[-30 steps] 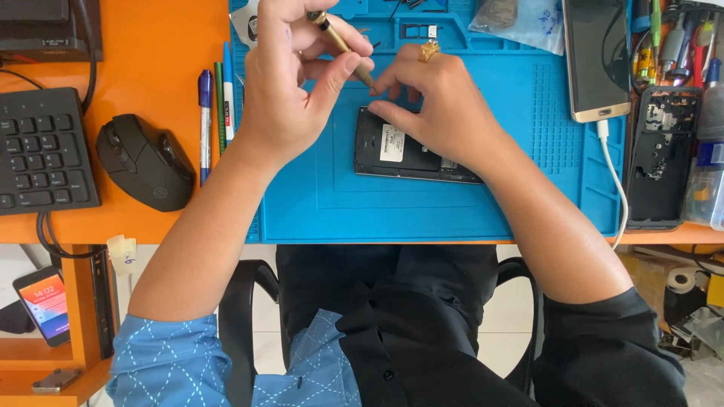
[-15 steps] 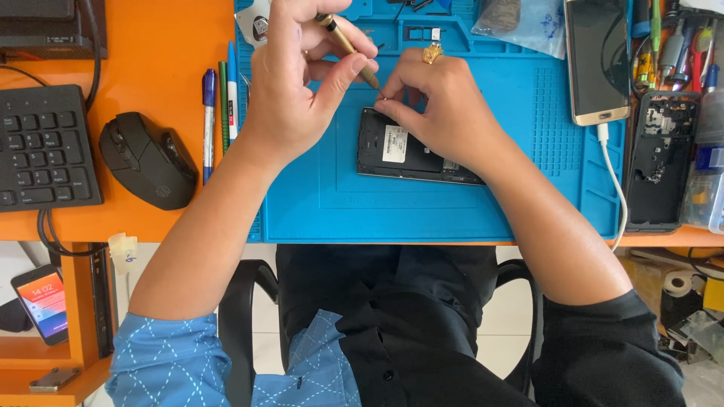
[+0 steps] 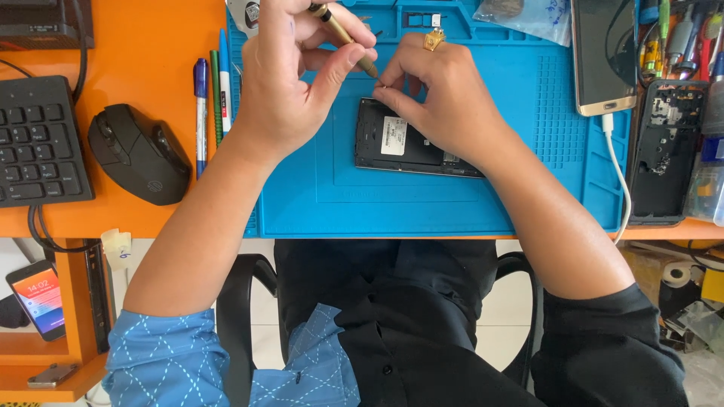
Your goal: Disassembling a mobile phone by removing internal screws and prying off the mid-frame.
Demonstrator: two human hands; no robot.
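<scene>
An opened black phone lies back side up on a blue work mat, a white label on its inner frame. My left hand grips a slim gold-handled screwdriver, its tip pointing down at the phone's top edge. My right hand, with a gold ring on one finger, rests over the phone's right part, and its thumb and forefinger pinch something tiny right at the screwdriver tip. What is pinched is too small to make out.
Left of the mat lie pens, a black mouse and a black keyboard on the orange desk. At the right are a phone on a white cable, a black phone shell and tools. Another phone sits on a lower shelf.
Both hands stay at the phone's top edge. The left hand has shifted slightly, bringing the screwdriver tip closer to the right hand's pinched fingers.
</scene>
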